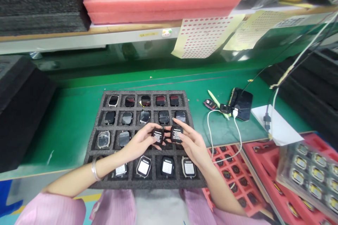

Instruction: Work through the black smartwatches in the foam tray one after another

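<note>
A black foam tray with square pockets lies on the green bench in front of me and holds several smartwatch bodies. Some screens are dark; those in the near row glow white. My left hand pinches one watch body with text lit on its screen. Close beside it, my right hand grips a second watch body, its screen also lit. Both hands hover over the tray's third row, the two watches almost touching.
Red foam trays with more watches sit at the lower right. A phone, white cable, small charger and white paper lie right of the tray. A pink tray rests on the shelf above; black foam stacks stand left.
</note>
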The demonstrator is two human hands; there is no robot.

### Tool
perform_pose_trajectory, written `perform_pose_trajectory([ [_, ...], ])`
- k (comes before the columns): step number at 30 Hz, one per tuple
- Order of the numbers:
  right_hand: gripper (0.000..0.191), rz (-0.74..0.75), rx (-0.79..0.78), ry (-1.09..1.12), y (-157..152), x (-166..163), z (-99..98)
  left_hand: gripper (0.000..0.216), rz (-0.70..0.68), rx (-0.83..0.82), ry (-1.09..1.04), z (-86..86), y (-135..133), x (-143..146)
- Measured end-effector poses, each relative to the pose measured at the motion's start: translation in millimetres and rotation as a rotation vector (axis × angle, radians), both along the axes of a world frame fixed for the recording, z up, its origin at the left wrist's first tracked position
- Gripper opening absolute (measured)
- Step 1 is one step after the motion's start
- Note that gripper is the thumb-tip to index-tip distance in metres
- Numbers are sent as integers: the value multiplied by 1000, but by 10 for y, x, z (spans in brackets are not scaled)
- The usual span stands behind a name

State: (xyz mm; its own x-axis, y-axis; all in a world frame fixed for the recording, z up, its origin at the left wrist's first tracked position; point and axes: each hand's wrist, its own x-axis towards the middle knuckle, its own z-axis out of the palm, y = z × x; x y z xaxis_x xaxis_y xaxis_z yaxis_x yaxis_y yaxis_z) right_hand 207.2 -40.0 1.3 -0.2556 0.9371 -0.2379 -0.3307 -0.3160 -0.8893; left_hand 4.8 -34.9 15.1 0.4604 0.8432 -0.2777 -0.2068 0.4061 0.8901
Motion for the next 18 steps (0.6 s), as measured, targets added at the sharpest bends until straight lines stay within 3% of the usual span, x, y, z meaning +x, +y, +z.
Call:
perform_pose_trajectory([
  [4,50,36,79,-62,-7,3,-2,27,-28,13,-11,7,-11,-5],
  [9,76,189,174,-94,-52,110,111,29,-23,19,-24,45,-9,-8],
  [12,63,242,312,-401,-51,259,143,29,-35,-9,-42,57,-9,7],
  [15,50,278,578,-780,-32,391,136,27,-47,-22,-47,54,-16,32],
  [18,56,286,747,-935,-43,451,124,27,-49,-23,-41,41,-21,54],
])
